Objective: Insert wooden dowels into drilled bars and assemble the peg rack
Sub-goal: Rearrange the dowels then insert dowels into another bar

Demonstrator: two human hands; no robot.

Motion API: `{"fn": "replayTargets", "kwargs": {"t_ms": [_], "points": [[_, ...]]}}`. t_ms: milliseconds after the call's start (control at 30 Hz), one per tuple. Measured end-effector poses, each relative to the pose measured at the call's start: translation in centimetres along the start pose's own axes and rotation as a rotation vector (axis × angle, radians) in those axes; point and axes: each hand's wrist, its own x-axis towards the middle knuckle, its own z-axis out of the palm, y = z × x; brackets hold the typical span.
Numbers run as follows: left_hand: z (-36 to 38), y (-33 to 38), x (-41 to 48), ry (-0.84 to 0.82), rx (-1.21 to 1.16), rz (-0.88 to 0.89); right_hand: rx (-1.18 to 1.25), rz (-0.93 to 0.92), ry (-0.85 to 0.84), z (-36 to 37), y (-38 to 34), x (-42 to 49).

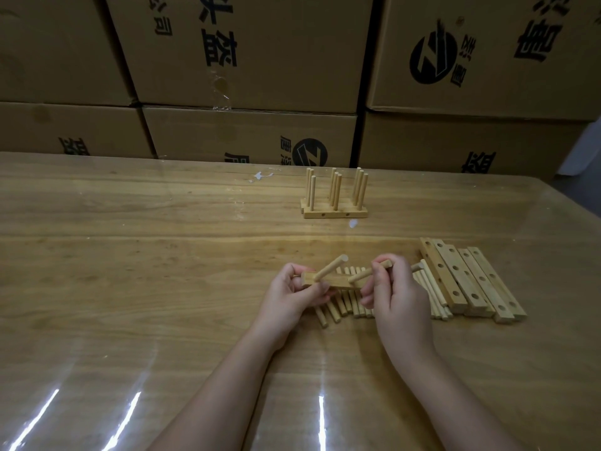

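A drilled bar (338,282), one dowel (329,267) already seated, is gripped in the left hand (289,297) while a second dowel (366,275), its tip at the bar, is pinched by the right hand (400,301). Loose dowels (341,309) lie beneath on the table (162,255), with spare bars (468,281) at three o'clock and finished racks (335,198) at twelve.
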Motion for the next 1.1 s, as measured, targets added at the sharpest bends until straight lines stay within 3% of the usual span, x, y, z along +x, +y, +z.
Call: {"fn": "replayTargets", "kwargs": {"t_ms": [467,867,1100], "points": [[0.1,0.1,-0.1,0.006,-0.005,-0.005,0.023,0.024,-0.036,0.1,0.2,0.5],[-0.1,-0.1,0.7,0.029,0.001,-0.040,0.190,0.104,-0.044,1.2,1.4,-0.8],[-0.4,0.3,0.7,0.059,-0.168,-0.044,0.128,0.036,-0.041,1.2,1.9,-1.4]]}}
